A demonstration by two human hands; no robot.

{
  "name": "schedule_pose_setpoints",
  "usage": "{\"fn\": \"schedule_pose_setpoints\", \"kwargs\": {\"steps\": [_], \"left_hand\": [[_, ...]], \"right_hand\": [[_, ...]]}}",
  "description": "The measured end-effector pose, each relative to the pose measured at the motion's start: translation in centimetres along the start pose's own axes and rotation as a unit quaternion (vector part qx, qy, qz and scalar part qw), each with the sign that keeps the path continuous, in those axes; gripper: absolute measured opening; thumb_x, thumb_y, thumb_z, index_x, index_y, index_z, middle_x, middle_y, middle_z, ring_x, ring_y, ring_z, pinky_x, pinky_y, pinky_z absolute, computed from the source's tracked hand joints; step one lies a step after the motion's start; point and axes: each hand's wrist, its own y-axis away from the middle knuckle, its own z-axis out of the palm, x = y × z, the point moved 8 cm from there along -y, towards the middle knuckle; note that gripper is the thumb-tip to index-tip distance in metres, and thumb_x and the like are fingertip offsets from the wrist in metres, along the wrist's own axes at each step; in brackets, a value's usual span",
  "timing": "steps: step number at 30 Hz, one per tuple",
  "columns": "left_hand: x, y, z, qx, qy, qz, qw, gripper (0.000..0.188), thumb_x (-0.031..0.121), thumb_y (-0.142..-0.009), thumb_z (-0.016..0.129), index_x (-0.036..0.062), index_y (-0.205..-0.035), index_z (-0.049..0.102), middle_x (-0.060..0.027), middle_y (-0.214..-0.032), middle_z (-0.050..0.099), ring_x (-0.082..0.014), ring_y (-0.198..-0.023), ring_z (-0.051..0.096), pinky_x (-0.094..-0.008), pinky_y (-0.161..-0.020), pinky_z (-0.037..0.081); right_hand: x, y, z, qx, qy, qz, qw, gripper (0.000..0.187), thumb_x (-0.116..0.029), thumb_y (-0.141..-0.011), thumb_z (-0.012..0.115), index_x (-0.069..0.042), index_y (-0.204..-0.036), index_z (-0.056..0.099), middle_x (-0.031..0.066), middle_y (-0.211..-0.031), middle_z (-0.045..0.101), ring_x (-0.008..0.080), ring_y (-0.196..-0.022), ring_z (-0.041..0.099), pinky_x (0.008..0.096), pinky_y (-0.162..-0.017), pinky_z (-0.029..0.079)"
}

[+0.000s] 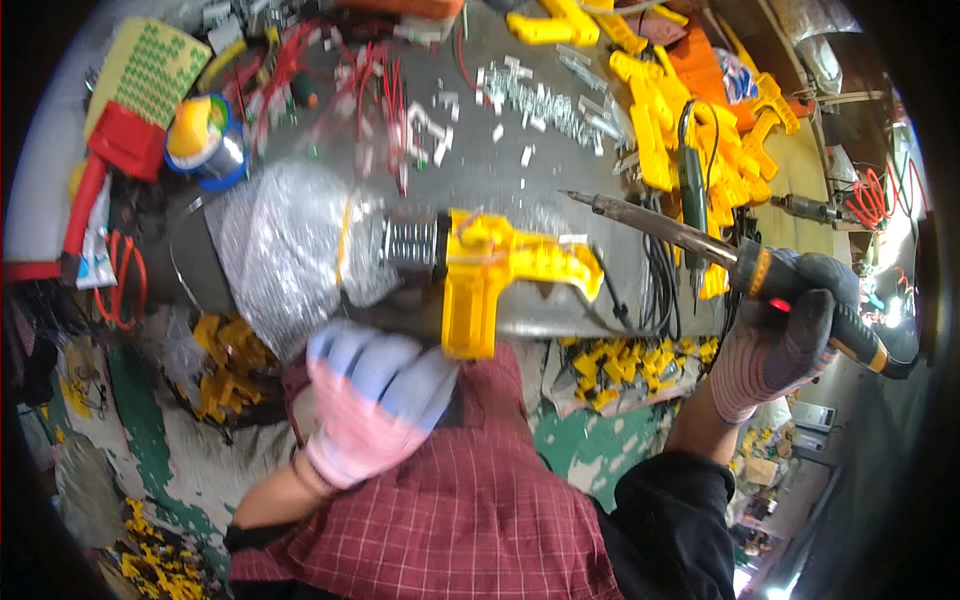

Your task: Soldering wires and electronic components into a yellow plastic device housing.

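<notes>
My gloved right hand (785,335) is closed round the dark handle of a soldering iron (690,235), whose long metal barrel points left above the bench. A small red light glows near its handle. My gloved left hand (380,395) is at the bench's near edge, slightly blurred, its fingers curled and their tips hidden. Just beyond it lies a yellow pistol-shaped plastic shell (475,305) with thin wires inside. A ribbed black-and-silver cylinder (410,242) sticks out of the shell's left end, next to a clear plastic-wrapped bundle (285,245). The iron's tip is apart from the shell.
Red wires (375,90) and small metal parts (540,100) lie across the grey bench (430,180). A solder spool (205,145) and a red-handled tool (125,145) stand left. Yellow shells (690,130) pile up right, beside a green screwdriver-like tool (692,190). Bags of yellow parts (630,365) sit below.
</notes>
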Motion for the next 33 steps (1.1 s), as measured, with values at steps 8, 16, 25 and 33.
{"fn": "schedule_pose_setpoints", "kwargs": {"steps": [8,16,25,33], "left_hand": [[-4.7,5.8,-3.6,-0.129,0.016,-0.104,0.986,0.029,0.022,-0.073,0.076,0.0152,-0.099,0.064,-0.0043,-0.099,0.06,-0.0266,-0.094,0.057,-0.0425,-0.085,0.044],[-2.1,-3.3,-1.8,-0.04,0.092,0.002,0.995,0.02,0.022,-0.084,0.063,0.0059,-0.095,0.069,-0.0059,-0.103,0.07,-0.026,-0.082,0.058,-0.0378,-0.078,0.045],[-0.6,-7.3,5.4,-0.068,-0.203,0.138,0.967,0.039,0.032,-0.068,0.075,0.018,-0.104,0.068,-0.004,-0.114,0.061,-0.025,-0.097,0.052,-0.0439,-0.083,0.041],[0.3,-8.6,6.0,-0.108,-0.217,0.17,0.955,0.03,0.033,-0.069,0.074,0.0172,-0.093,0.068,-0.0076,-0.124,0.056,-0.0333,-0.115,0.05,-0.0624,-0.112,0.022]], "right_hand": [[7.9,-5.7,12.4,-0.123,0.081,-0.076,0.986,0.024,-0.004,-0.082,0.073,-0.004,-0.104,0.062,0.0058,-0.092,0.069,0.0121,-0.086,0.065,0.0261,-0.078,0.051],[18.1,-8.9,19.8,-0.225,0.156,-0.146,0.951,0.041,-0.001,-0.071,0.073,-0.009,-0.11,0.062,0.008,-0.097,0.068,0.0246,-0.089,0.066,0.0319,-0.08,0.054],[11.2,-2.7,11.5,-0.181,0.23,-0.046,0.955,0.025,-0.011,-0.079,0.069,-0.005,-0.104,0.065,0.015,-0.093,0.067,0.035,-0.085,0.065,0.0398,-0.077,0.051],[6.2,8.6,7.5,-0.278,0.233,-0.045,0.931,0.023,-0.008,-0.069,0.074,-0.012,-0.091,0.069,0.007,-0.085,0.062,0.0285,-0.078,0.06,0.0393,-0.071,0.047]]}}
